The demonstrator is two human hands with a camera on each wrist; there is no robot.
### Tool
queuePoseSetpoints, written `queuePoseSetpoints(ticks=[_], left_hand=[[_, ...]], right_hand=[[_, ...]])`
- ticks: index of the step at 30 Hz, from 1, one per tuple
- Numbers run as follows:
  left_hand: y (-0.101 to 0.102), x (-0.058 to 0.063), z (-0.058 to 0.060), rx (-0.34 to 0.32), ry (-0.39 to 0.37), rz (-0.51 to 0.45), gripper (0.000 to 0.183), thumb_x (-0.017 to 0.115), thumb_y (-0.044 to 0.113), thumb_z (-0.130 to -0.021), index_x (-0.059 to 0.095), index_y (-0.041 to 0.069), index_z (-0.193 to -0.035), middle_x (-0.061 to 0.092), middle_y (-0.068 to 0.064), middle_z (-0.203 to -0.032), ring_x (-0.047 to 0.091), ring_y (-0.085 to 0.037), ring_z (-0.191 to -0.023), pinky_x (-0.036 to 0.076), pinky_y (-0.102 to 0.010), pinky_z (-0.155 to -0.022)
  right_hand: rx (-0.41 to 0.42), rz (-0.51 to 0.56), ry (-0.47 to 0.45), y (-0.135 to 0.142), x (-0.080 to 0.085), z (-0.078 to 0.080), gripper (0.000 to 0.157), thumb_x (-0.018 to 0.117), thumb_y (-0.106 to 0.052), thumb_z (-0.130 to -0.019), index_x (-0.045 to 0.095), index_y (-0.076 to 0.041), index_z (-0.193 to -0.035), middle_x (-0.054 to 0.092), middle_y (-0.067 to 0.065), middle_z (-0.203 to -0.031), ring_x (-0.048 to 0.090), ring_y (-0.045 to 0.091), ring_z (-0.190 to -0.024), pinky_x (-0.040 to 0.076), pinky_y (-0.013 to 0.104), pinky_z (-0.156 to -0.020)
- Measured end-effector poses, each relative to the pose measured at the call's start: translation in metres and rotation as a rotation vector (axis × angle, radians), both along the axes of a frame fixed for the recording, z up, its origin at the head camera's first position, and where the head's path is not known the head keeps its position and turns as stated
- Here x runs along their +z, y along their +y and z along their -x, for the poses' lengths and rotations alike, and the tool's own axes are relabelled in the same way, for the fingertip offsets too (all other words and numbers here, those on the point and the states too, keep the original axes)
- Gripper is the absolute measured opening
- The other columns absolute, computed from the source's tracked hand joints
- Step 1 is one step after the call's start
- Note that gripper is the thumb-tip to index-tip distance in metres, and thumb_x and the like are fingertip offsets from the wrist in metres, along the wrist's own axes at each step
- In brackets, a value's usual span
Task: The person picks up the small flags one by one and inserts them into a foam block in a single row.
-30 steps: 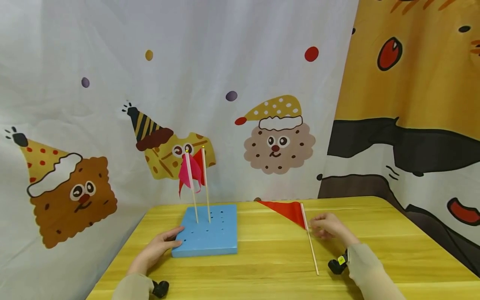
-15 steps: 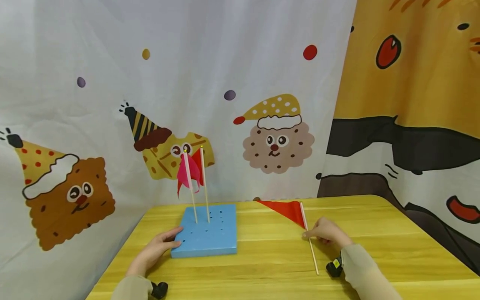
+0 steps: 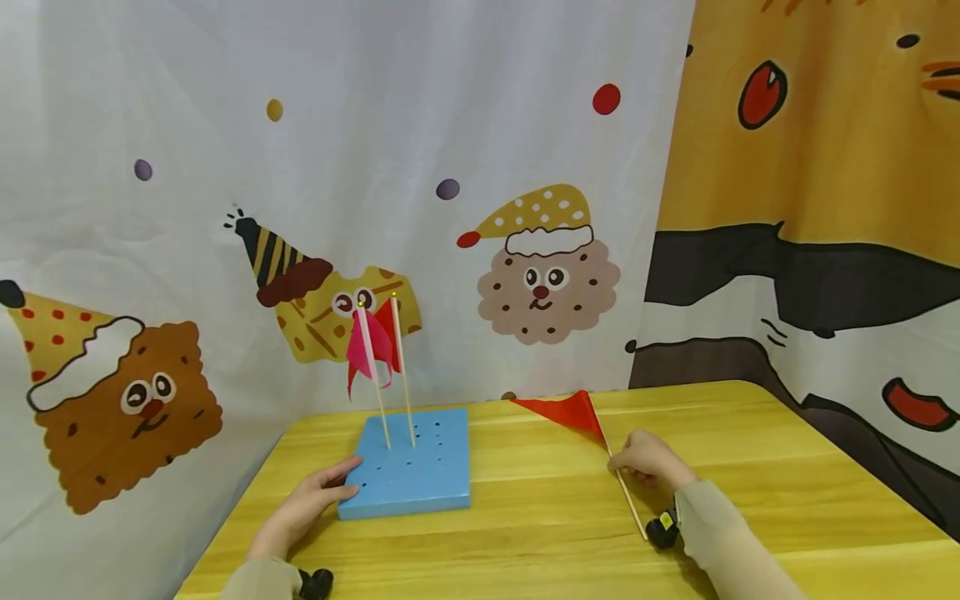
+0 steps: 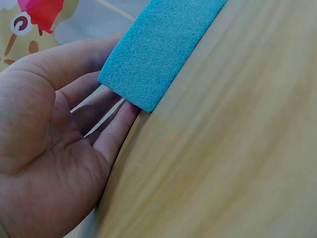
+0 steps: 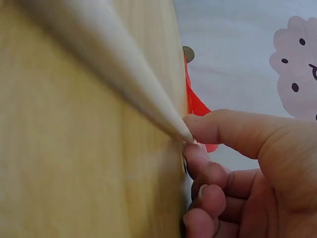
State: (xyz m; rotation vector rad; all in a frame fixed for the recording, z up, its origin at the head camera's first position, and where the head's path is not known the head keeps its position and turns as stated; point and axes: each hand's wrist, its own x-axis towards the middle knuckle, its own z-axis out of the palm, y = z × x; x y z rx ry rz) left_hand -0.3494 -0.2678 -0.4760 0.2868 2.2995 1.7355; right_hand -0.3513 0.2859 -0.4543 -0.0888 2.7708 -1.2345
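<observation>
A blue foam block (image 3: 420, 487) with small holes in its top lies on the table. Two small flags stand upright in it: a pink flag (image 3: 369, 343) and a red flag (image 3: 390, 321), each on a thin wooden stick. My left hand (image 3: 303, 504) rests against the block's left edge, fingers fairly straight, seen also in the left wrist view touching the block (image 4: 158, 54). On the right, my right hand (image 3: 651, 460) pinches the stick of another red triangular flag (image 3: 566, 411) between thumb and forefinger. In the right wrist view the stick (image 5: 133, 74) runs out from the fingertips.
A yellow wood-grain table (image 3: 540, 517) carries everything. Behind it hangs a white cloth (image 3: 360, 100) printed with cartoon biscuits and animals. A black wrist camera (image 3: 663, 530) sits on the right wrist, near the flag stick's lower end.
My right hand has moved left onto the loose flag's stick and pinched it. The flag has since tilted, its upper end shifting left and up. My left hand stays at the block.
</observation>
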Motion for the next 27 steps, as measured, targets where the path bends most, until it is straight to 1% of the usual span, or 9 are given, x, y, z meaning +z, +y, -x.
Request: queuePoseSetpoints(ticks=[3,6,9,11,13,15,19,23,27], left_hand=[[-0.001,0.0,-0.001,0.012,0.001,0.013,0.061,0.063,0.027,-0.081,0.038,0.012,-0.135,0.025,-0.013,-0.142,0.018,-0.034,-0.129,0.023,-0.049,-0.1],[-0.001,0.0,-0.001,0.023,-0.004,0.02,0.061,0.063,0.028,-0.081,0.039,0.013,-0.135,0.026,-0.013,-0.141,0.02,-0.033,-0.128,0.024,-0.049,-0.099],[0.0,0.0,-0.001,0.014,0.002,0.013,0.061,0.063,0.027,-0.082,0.038,0.012,-0.135,0.026,-0.013,-0.141,0.019,-0.034,-0.128,0.023,-0.049,-0.1],[0.0,0.0,-0.001,0.005,0.007,0.007,0.061,0.062,0.026,-0.082,0.037,0.011,-0.136,0.024,-0.014,-0.142,0.018,-0.035,-0.129,0.022,-0.049,-0.1],[0.0,0.0,-0.001,-0.002,0.01,0.004,0.061,0.062,0.025,-0.083,0.037,0.01,-0.136,0.023,-0.015,-0.142,0.017,-0.035,-0.128,0.022,-0.05,-0.1],[0.0,0.0,-0.002,-0.001,0.007,0.007,0.061,0.062,0.025,-0.082,0.037,0.011,-0.136,0.024,-0.014,-0.142,0.018,-0.035,-0.128,0.022,-0.049,-0.1],[0.0,0.0,-0.004,0.008,0.005,0.018,0.061,0.063,0.027,-0.082,0.038,0.011,-0.135,0.025,-0.014,-0.141,0.02,-0.035,-0.128,0.023,-0.05,-0.1],[0.0,0.0,-0.005,0.011,0.007,0.02,0.062,0.063,0.027,-0.082,0.037,0.011,-0.136,0.025,-0.014,-0.141,0.02,-0.035,-0.128,0.023,-0.05,-0.099],[0.001,0.0,-0.004,0.015,0.006,0.019,0.062,0.063,0.028,-0.081,0.038,0.012,-0.135,0.026,-0.014,-0.141,0.02,-0.035,-0.128,0.023,-0.05,-0.099]], right_hand=[[-0.033,0.058,-0.043,-0.002,0.004,0.0,0.038,0.066,-0.008,-0.069,0.035,-0.011,-0.046,0.028,-0.002,-0.042,0.021,0.011,-0.036,0.022,0.021,-0.032],[-0.099,0.064,-0.056,-0.002,0.007,0.0,0.029,0.064,-0.01,-0.068,0.043,-0.008,-0.048,0.038,0.001,-0.044,0.033,0.012,-0.036,0.034,0.024,-0.033],[-0.162,0.072,-0.053,0.0,0.007,0.0,0.021,0.064,-0.012,-0.07,0.052,-0.004,-0.055,0.05,0.005,-0.05,0.047,0.016,-0.039,0.045,0.03,-0.039],[-0.183,0.117,-0.058,0.003,0.006,0.001,0.017,0.064,-0.012,-0.071,0.055,-0.001,-0.061,0.052,0.007,-0.053,0.051,0.018,-0.041,0.048,0.032,-0.042],[-0.176,0.171,-0.07,0.006,0.003,0.002,0.014,0.063,-0.011,-0.072,0.056,0.001,-0.068,0.053,0.007,-0.055,0.051,0.017,-0.041,0.048,0.033,-0.042],[-0.154,0.226,-0.089,0.01,0.0,0.004,0.016,0.061,-0.011,-0.074,0.057,0.004,-0.077,0.055,0.008,-0.057,0.05,0.015,-0.042,0.048,0.031,-0.042],[-0.098,0.32,-0.128,0.019,-0.007,0.007,0.027,0.059,-0.015,-0.08,0.057,0.008,-0.094,0.061,0.01,-0.066,0.05,0.011,-0.045,0.048,0.028,-0.045],[-0.056,0.403,-0.18,0.026,-0.009,0.009,0.035,0.055,-0.022,-0.086,0.057,0.01,-0.1,0.064,0.011,-0.074,0.056,0.013,-0.052,0.05,0.028,-0.051],[-0.026,0.506,-0.234,0.031,-0.008,0.013,0.04,0.051,-0.026,-0.089,0.054,0.009,-0.108,0.064,0.009,-0.077,0.061,0.017,-0.061,0.05,0.028,-0.055]])
